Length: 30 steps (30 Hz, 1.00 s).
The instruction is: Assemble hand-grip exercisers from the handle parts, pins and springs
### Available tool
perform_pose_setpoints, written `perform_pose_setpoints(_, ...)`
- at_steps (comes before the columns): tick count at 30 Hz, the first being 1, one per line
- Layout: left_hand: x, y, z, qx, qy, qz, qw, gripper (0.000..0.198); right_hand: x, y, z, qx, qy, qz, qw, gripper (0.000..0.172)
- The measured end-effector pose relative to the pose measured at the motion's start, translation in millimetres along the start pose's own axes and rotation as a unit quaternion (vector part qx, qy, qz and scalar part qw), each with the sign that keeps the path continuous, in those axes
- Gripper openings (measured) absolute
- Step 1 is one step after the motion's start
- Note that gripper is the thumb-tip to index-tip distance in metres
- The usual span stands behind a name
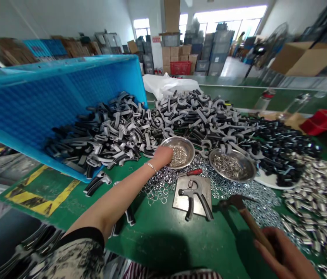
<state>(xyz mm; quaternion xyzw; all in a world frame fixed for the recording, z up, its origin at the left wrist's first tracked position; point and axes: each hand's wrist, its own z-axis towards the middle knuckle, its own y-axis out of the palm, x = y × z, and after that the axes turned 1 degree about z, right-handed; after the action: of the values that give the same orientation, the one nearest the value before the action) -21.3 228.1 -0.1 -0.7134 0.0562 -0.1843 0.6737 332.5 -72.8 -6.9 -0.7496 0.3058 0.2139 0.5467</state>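
My left hand (163, 155) reaches into a round metal bowl (191, 159) of tiny metal parts (178, 155). Its fingertips are down among the parts, so what they pinch is hidden. At the lower right, my right hand (286, 254) is wrapped round the wooden handle of a hammer (253, 224), whose head hangs above the green table. Between the hands, a grey and black hand grip strengthener (194, 193) with a small spring lies on a square metal plate (179, 199). A red-handled screwdriver (194, 171) rests at the plate's far edge.
A blue crate (64, 83) tipped on its side spills grey-black handles (117, 131) at left. Another metal bowl (252, 170) holds small pins. Loose rings (160, 192), black-headed bolts (282, 143) and a heap of springs (322, 205) cover the right side. A red tray (320, 122) stands far right.
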Motion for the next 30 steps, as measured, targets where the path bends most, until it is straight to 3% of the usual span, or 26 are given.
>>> perform_pose_setpoints(6, -9, 6.4, -10, 0.032, -0.013, -0.090, 0.995, 0.016, -55, -3, 22, -0.023, -0.055, 0.026, 0.998, 0.037)
perform_pose_setpoints(10, -10, 8.1, -3, 0.049, -0.018, -0.152, 0.987, 0.014, -88, 4, 41, -0.001, -0.084, -0.001, 0.996, 0.040)
perform_pose_setpoints(13, -11, 3.7, -4, 0.076, -0.021, -0.186, 0.979, 0.013, -100, 8, 54, -0.063, -0.083, -0.044, 0.994, 0.040)
perform_pose_setpoints(16, -8, -5.4, -23, 0.112, -0.010, -0.231, 0.966, 0.017, -98, 12, 58, -0.112, -0.087, -0.021, 0.990, 0.041)
perform_pose_setpoints(20, 14, -12.4, -70, 0.150, 0.024, -0.394, 0.906, 0.016, -84, 15, 59, -0.047, -0.075, -0.006, 0.996, 0.041)
perform_pose_setpoints(24, 39, -2.9, -110, 0.060, 0.001, -0.505, 0.861, 0.013, -75, 14, 72, -0.109, -0.057, -0.024, 0.992, 0.042)
perform_pose_setpoints(28, 47, 12.9, -124, 0.019, -0.070, -0.624, 0.778, 0.020, -76, 17, 80, -0.062, -0.060, -0.034, 0.996, 0.041)
perform_pose_setpoints(30, 48, 18.0, -125, 0.014, -0.073, -0.635, 0.769, 0.019, -73, 25, 80, -0.053, -0.058, -0.049, 0.996, 0.041)
